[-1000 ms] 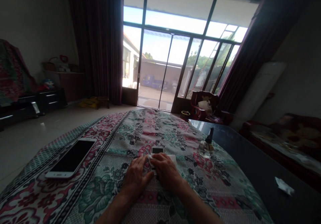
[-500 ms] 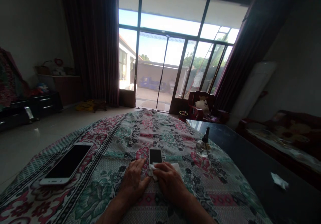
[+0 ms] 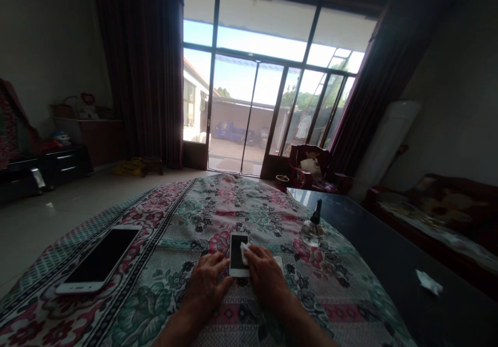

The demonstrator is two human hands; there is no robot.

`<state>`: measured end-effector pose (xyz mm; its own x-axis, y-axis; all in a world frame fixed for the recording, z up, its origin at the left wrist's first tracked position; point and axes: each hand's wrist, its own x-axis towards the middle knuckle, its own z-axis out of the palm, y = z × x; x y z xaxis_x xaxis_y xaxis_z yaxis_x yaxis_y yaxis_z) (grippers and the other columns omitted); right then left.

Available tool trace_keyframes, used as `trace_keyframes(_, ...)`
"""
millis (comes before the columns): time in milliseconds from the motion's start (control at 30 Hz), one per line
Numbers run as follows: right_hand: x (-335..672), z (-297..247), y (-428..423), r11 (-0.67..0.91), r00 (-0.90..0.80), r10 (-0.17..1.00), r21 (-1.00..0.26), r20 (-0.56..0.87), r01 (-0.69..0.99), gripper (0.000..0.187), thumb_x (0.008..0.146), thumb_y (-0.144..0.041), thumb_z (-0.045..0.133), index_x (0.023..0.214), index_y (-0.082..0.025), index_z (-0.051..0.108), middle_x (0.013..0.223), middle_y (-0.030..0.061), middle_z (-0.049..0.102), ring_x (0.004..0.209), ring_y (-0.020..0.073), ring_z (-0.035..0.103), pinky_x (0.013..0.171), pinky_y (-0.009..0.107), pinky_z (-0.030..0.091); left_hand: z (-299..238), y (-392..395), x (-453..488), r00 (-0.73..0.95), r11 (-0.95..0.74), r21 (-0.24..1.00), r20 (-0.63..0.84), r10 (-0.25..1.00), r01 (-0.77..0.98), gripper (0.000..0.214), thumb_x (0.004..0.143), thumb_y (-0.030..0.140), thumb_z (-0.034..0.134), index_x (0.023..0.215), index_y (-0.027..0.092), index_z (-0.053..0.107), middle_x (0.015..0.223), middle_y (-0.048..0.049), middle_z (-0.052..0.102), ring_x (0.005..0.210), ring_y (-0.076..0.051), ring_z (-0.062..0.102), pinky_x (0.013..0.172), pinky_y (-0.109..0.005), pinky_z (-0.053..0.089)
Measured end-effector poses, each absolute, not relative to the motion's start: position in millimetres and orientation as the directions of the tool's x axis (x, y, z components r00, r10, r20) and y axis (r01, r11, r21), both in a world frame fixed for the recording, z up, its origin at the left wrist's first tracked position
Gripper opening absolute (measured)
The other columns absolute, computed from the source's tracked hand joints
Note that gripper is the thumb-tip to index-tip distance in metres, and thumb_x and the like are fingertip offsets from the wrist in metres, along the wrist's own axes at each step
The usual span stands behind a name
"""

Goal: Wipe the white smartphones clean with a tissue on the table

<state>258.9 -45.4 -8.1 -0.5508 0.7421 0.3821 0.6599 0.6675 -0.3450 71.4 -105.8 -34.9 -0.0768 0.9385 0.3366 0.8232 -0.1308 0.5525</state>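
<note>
Between my hands a small white smartphone (image 3: 238,264) lies screen up on the patterned tablecloth (image 3: 155,290). My right hand (image 3: 266,274) presses a crumpled white tissue (image 3: 245,252) against the right side of its screen, fingers closed over the tissue. At the phone's lower left, my left hand (image 3: 208,279) rests with fingers and thumb apart, the tips at the phone's edge. Part of another white piece (image 3: 278,262), perhaps paper, shows behind my right hand. A larger white smartphone (image 3: 101,256) lies screen up to the left.
A clear glass bottle with a black top (image 3: 312,230) stands on the cloth at the right. Past it is a dark table (image 3: 373,248) bearing a crumpled white tissue (image 3: 429,282). Further back are a wooden chair (image 3: 311,165), dark curtains (image 3: 143,77) and a glass door (image 3: 241,113).
My right hand and the tissue have moved up and right over the small phone, uncovering its lower end. My left hand has barely moved. The camera view has shifted slightly.
</note>
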Motion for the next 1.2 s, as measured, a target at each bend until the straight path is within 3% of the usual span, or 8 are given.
trace_keyframes(133, 251, -3, -34, 0.678, -0.57, 0.733, -0.33, 0.371, 0.657, 0.029, 0.089, -0.014, 0.045, 0.106, -0.024, 0.066, 0.121, 0.0031, 0.061, 0.114, 0.0192, 0.05, 0.1, 0.028, 0.036, -33, -106, 72, -0.072, -0.131, 0.544, 0.336, 0.939, 0.829, 0.042, 0.08, 0.034, 0.064, 0.121, 0.025, 0.065, 0.126, -0.0068, 0.064, 0.121, -0.026, 0.051, 0.105, -0.042, 0.039)
trace_keyframes(600, 205, -1, 3, 0.679, -0.58, 0.73, -0.29, 0.36, 0.675, 0.024, 0.092, -0.019, 0.047, 0.095, -0.025, 0.07, 0.115, 0.0035, 0.064, 0.108, 0.02, 0.052, 0.095, 0.029, 0.035, -32, -107, 73, -0.055, -0.141, 0.527, 0.338, 0.939, 0.838, 0.033, 0.084, 0.041, 0.061, 0.114, 0.031, 0.069, 0.125, -0.0051, 0.064, 0.12, -0.026, 0.052, 0.104, -0.041, 0.04)
trace_keyframes(867, 207, -1, 13, 0.56, -0.467, 0.824, -0.337, 0.319, 0.757, 0.025, 0.093, -0.019, 0.046, 0.092, -0.023, 0.071, 0.103, 0.0044, 0.066, 0.102, 0.0174, 0.054, 0.089, 0.024, 0.037, -33, -105, 71, -0.054, -0.129, 0.509, 0.328, 0.943, 0.851, 0.034, 0.083, 0.038, 0.062, 0.115, 0.029, 0.069, 0.124, -0.0055, 0.065, 0.12, -0.026, 0.053, 0.103, -0.04, 0.041)
trace_keyframes(1200, 211, 8, 21, 0.34, -0.267, 0.934, -0.365, 0.236, 0.866, 0.024, 0.087, -0.017, 0.05, 0.079, -0.02, 0.073, 0.086, 0.0071, 0.068, 0.08, 0.0167, 0.061, 0.072, 0.024, 0.041, -36, -103, 70, -0.058, -0.126, 0.514, 0.327, 0.943, 0.849, 0.035, 0.083, 0.038, 0.061, 0.116, 0.027, 0.069, 0.125, -0.007, 0.064, 0.121, -0.027, 0.053, 0.103, -0.043, 0.042)
